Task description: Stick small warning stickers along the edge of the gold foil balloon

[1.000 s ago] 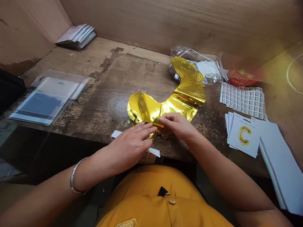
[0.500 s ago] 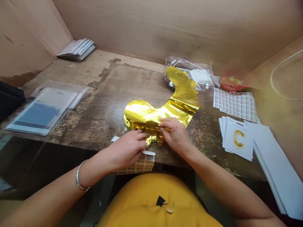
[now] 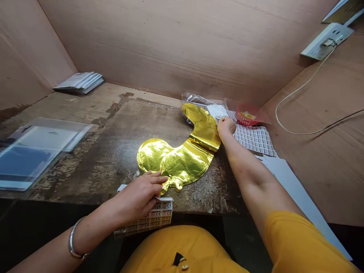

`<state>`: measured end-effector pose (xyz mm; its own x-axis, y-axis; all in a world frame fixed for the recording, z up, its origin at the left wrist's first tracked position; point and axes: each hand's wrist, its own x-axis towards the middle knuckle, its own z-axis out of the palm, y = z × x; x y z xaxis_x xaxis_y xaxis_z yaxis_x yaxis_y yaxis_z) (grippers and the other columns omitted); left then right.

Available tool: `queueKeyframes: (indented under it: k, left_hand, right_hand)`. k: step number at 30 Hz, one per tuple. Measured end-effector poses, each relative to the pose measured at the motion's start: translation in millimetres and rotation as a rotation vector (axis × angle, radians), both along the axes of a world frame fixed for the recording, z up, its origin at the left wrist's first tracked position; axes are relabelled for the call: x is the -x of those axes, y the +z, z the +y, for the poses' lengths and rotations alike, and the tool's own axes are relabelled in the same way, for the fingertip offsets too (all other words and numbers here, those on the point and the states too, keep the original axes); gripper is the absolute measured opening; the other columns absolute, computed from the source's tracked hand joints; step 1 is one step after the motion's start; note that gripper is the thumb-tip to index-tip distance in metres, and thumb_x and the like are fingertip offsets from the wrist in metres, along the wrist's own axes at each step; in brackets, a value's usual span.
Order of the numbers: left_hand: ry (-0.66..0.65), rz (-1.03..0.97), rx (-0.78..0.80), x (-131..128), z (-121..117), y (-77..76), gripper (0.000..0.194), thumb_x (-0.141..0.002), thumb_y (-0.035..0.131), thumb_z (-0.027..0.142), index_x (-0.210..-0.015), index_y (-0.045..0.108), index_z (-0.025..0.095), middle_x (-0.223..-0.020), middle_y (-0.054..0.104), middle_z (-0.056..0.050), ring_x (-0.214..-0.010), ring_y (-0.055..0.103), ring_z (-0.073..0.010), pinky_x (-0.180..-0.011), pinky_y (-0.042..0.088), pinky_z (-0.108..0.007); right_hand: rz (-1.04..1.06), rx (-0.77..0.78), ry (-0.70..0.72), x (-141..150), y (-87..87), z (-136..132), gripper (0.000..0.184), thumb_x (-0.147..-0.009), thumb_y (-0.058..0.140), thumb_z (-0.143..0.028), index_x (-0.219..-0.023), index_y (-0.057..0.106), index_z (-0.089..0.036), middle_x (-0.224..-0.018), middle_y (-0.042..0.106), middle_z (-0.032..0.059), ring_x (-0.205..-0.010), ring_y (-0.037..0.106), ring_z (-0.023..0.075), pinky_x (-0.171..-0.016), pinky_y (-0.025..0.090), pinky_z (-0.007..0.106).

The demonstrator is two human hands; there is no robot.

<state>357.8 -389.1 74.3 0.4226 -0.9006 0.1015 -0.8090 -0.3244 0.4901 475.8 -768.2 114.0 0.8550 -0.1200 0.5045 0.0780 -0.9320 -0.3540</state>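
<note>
Across the worn wooden desk (image 3: 113,113), the head view shows a stack of packets (image 3: 81,82) at the back left and a clear sleeve over a blue-and-white card (image 3: 48,149) on the left. A clear plastic bag (image 3: 196,100) of white sticks lies behind the far end of the foil, beside a red basket (image 3: 245,117). A sheet of printed labels (image 3: 254,139) lies nearer the right forearm, which partly crosses a long white sheet (image 3: 287,178). A wall socket (image 3: 327,41) and its thin cable (image 3: 301,91) sit high on the right. Compared with the earlier frame, the right hand (image 3: 226,127) has left the near edge of the foil and now sits beside its far bend, its fingers bunched, with the tips hidden, so I cannot tell whether they pinch anything. The left hand (image 3: 136,197) stays low, its fingers (image 3: 156,180) extended and slightly apart, just at the foil's near edge and above a CE-marked label strip (image 3: 157,214). The gold foil balloon (image 3: 176,161) lies flat and uninflated, curved and creased, in the middle of the desk.
</note>
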Motion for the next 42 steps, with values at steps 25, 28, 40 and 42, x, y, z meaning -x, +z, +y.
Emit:
queueKeyframes:
  k: [25,28,40,42]
  left_hand:
    - [0.558,1.011,0.096,27.6,45.3,24.2,0.038,-0.081,0.06,0.053,-0.087,0.067,0.016,-0.079,0.073,-0.005,-0.069,0.067,-0.0183,-0.059,0.054,-0.028]
    - [0.595,0.642,0.177,44.1,40.8,27.8,0.045,-0.078,0.068,0.049,-0.112,0.065,0.019,-0.11,0.071,-0.008,-0.098,0.066,-0.0232,-0.084,0.054,-0.037]
    - [0.474,0.735,-0.05,36.2,22.8,28.6,0.021,-0.082,0.063,0.041,-0.081,0.071,0.021,-0.07,0.068,0.002,-0.066,0.061,-0.0159,-0.057,0.043,-0.026]
    - [0.473,0.901,-0.003,35.9,22.9,23.9,0.024,-0.08,0.064,0.043,-0.08,0.07,0.019,-0.071,0.066,0.001,-0.066,0.059,-0.0142,-0.056,0.043,-0.023]
  right_hand:
    - [0.869,-1.193,0.363,209.6,-24.3,172.4,0.024,-0.071,0.075,-0.035,-0.068,0.061,-0.015,-0.064,0.057,-0.0019,-0.059,0.05,0.0093,-0.054,0.039,0.021]
    - [0.874,-1.171,0.364,211.1,-26.2,172.4,0.022,-0.073,0.074,-0.034,-0.07,0.063,-0.015,-0.066,0.058,-0.0014,-0.06,0.05,0.0092,-0.055,0.039,0.021]
    - [0.891,-0.946,0.388,217.1,-23.3,176.5,0.015,-0.079,0.067,-0.03,-0.073,0.066,-0.016,-0.066,0.061,-0.0003,-0.062,0.054,0.0116,-0.055,0.041,0.023]
    - [0.853,-0.823,0.409,216.8,-19.0,172.4,0.013,-0.08,0.067,-0.029,-0.085,0.067,-0.017,-0.077,0.065,0.0014,-0.071,0.059,0.0143,-0.061,0.045,0.025]
